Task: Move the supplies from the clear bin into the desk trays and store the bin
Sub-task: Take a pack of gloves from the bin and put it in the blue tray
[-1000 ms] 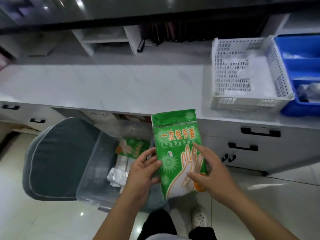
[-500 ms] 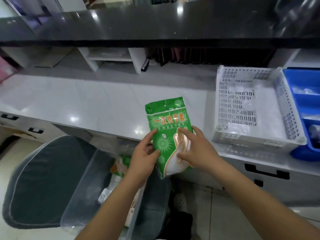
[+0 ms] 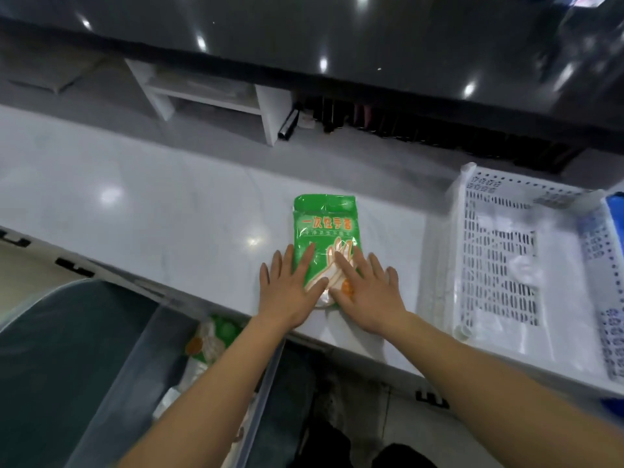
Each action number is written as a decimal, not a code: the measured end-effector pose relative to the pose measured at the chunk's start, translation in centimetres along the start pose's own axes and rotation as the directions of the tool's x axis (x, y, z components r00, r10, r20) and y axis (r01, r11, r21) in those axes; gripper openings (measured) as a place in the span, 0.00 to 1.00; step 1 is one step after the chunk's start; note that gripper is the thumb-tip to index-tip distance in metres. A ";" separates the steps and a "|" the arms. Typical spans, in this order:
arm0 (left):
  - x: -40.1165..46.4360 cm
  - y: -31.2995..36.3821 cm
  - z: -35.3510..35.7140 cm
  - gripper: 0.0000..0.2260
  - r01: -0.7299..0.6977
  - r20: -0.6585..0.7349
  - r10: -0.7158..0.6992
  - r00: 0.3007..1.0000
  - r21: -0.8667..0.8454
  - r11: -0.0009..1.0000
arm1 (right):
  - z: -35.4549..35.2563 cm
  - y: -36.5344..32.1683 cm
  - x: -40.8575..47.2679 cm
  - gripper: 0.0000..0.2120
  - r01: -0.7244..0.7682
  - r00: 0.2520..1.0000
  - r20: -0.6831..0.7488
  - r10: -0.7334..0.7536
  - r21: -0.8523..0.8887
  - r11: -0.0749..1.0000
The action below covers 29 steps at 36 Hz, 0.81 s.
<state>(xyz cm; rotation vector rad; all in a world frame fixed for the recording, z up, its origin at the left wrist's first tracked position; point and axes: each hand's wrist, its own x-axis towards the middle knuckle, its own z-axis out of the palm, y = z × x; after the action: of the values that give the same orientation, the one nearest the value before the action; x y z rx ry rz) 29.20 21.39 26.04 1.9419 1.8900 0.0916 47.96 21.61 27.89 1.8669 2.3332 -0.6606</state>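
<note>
Both hands flat, fingers straight and spread, palms down on the lower half of a green packet (image 3: 326, 231). Left hand (image 3: 291, 288) covers the packet's lower left edge; right hand (image 3: 366, 292) covers the lower right. Neither curls round it: they press it, nothing is gripped.

Packet lies flat on the white counter (image 3: 152, 211), near the front edge, printed side up, top end pointing away from the person. It is not in a tray. The white slotted tray (image 3: 506, 251) sits on the counter to the right, apart from the packet; a blue tray (image 3: 616, 224) shows at the far right edge, touching or just beside the white one, cannot tell which.

Below the counter edge, the clear bin (image 3: 141, 373) holds more supplies, including another green packet (image 3: 216, 336) and some white wrapped items.

Step in hand, as I read it: one packet out of the bin, set down and flattened, not yet sorted. Next move likely calls for closing fingers round the packet and carrying it right into a tray, then returning to the bin for the rest.
</note>
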 end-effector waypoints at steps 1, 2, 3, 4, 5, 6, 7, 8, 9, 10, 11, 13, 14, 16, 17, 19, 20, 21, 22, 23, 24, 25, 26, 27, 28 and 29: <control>-0.2 -0.1 0.2 0.31 -0.007 -0.024 0.007 1.000 0.002 1.000 | 0.2 0.2 -0.1 0.35 0.010 1.000 -0.007 -0.010 -0.008 1.000; -0.4 -0.1 0.4 0.31 -0.009 -0.043 0.009 0.999 0.006 1.000 | 0.3 0.5 -0.2 0.35 0.018 1.000 -0.010 -0.019 -0.019 1.000; -0.5 -0.1 0.6 0.31 -0.011 -0.057 0.011 0.998 0.007 1.000 | 0.3 0.7 -0.2 0.35 0.026 1.000 -0.009 -0.027 -0.028 0.999; -0.6 -0.1 0.7 0.31 -0.011 -0.065 0.012 0.998 0.006 1.000 | 0.3 0.9 -0.2 0.35 0.034 0.999 -0.004 -0.034 -0.035 0.999; -0.6 -0.1 0.7 0.31 -0.009 -0.066 0.009 0.998 0.004 1.000 | 0.2 1.0 -0.1 0.35 0.040 0.999 0.006 -0.040 -0.037 0.999; -0.6 -0.1 0.6 0.31 -0.005 -0.063 0.006 0.998 0.005 1.000 | 0.0 1.1 -0.1 0.35 0.044 0.999 0.019 -0.044 -0.034 0.998; -0.6 -0.1 0.4 0.31 -0.004 -0.052 0.004 0.999 0.007 1.000 | -0.4 1.1 0.1 0.36 0.047 0.998 0.037 -0.046 -0.026 0.999; -0.6 -0.1 0.2 0.32 0.000 -0.034 0.000 0.999 0.002 1.000 | -0.9 1.0 0.2 0.36 0.048 0.997 0.060 -0.047 -0.014 0.999; -0.7 -0.1 -0.2 0.32 0.010 -0.017 -0.011 1.000 -0.017 1.000 | -1.6 0.8 0.2 0.37 0.048 0.995 0.083 -0.048 0.001 0.999; -1.0 -0.1 -0.7 0.33 0.032 -0.012 -0.033 0.999 -0.050 0.998 | -2.3 0.6 0.1 0.38 0.051 0.994 0.098 -0.052 0.019 0.999; -1.6 -0.1 -1.3 0.33 0.065 -0.025 -0.068 0.997 -0.096 0.993 | -3.1 0.2 -0.2 0.38 0.065 0.992 0.106 -0.069 0.041 0.997; -3.4 -0.4 -2.4 0.33 0.147 -0.107 -0.175 0.979 -0.231 0.962 | -4.4 -0.8 -0.9 0.38 0.137 0.984 0.101 -0.146 0.097 0.986; -4.6 -0.8 -2.8 0.34 0.189 -0.157 -0.247 0.956 -0.314 0.931 | -4.8 -1.4 -1.3 0.38 0.187 0.976 0.089 -0.199 0.126 0.974; -7.6 -1.6 -2.9 0.34 0.271 -0.225 -0.412 0.883 -0.472 0.839 | -5.1 -3.0 -2.5 0.36 0.283 0.953 0.051 -0.298 0.189 0.940; -9.4 -2.1 -2.7 0.34 0.310 -0.248 -0.494 0.833 -0.531 0.789 | -4.9 -3.9 -3.2 0.35 0.335 0.936 0.030 -0.350 0.223 0.915; -12.8 -3.1 -1.5 0.33 0.385 -0.262 -0.639 0.723 -0.615 0.688 | -3.8 -5.5 -4.8 0.34 0.449 0.884 0.004 -0.467 0.266 0.853; -14.8 -3.6 -0.5 0.32 0.440 -0.234 -0.715 0.659 -0.651 0.619 | -2.8 -6.3 -5.7 0.33 0.506 0.847 0.018 -0.532 0.284 0.815; -16.3 -3.9 0.3 0.31 0.486 -0.192 -0.772 0.606 -0.679 0.550 | -1.8 -6.8 -6.6 0.34 0.545 0.814 0.042 -0.580 0.293 0.786; -17.8 -4.1 1.2 0.30 0.526 -0.143 -0.814 0.563 -0.698 0.486 | -0.7 -7.1 -7.3 0.34 0.576 0.779 0.090 -0.620 0.289 0.765; -19.2 -4.3 2.1 0.30 0.557 -0.095 -0.848 0.521 -0.715 0.422 | 0.7 -7.4 -7.8 0.35 0.606 0.739 0.161 -0.655 0.266 0.749; -20.4 -4.4 2.9 0.29 0.565 -0.053 -0.868 0.494 -0.739 0.366 | 2.0 -7.5 -8.3 0.35 0.630 0.701 0.240 -0.671 0.233 0.741; -21.5 -4.4 3.7 0.29 0.557 -0.014 -0.878 0.479 -0.767 0.317 | 3.4 -7.5 -8.7 0.36 0.641 0.669 0.323 -0.669 0.206 0.740; -22.5 -4.5 4.5 0.29 0.548 0.021 -0.882 0.471 -0.790 0.274 | 4.7 -7.4 -9.0 0.36 0.644 0.639 0.402 -0.656 0.188 0.742; -23.4 -4.6 5.2 0.28 0.547 0.056 -0.882 0.467 -0.803 0.239 | 5.9 -7.4 -9.3 0.36 0.645 0.610 0.471 -0.637 0.173 0.745; -24.1 -4.8 6.0 0.28 0.556 0.097 -0.882 0.462 -0.806 0.202 | 6.9 -7.3 -9.4 0.37 0.648 0.583 0.528 -0.618 0.157 0.745; -24.6 -5.1 6.7 0.27 0.570 0.148 -0.880 0.452 -0.806 0.157 | 7.9 -7.3 -9.5 0.38 0.655 0.561 0.570 -0.600 0.138 0.743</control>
<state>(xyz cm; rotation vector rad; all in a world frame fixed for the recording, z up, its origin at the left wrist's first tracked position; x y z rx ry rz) 24.95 -4.23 24.25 0.2226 2.2599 0.8724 41.84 8.77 25.87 0.5508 2.4525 -0.9865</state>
